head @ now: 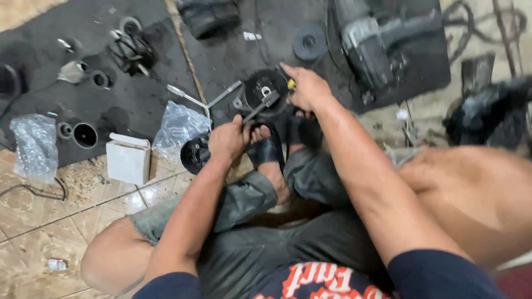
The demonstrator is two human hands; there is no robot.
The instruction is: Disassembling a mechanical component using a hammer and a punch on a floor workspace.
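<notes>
On the black floor mat (233, 61), left hand (228, 141) grips a metal tool (261, 106) against the toothed disc (266, 88); right hand (306, 87) pinches a yellow-handled tool (290, 84).

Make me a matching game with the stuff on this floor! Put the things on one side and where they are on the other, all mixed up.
Things:
1. small white box
2. round black toothed part
3. clear plastic bag

Places:
A. far left, on the edge of the dark mat
B. on the tiles, left of the left hand
C. under the right hand

Pairs: 1-B, 2-C, 3-A
</notes>
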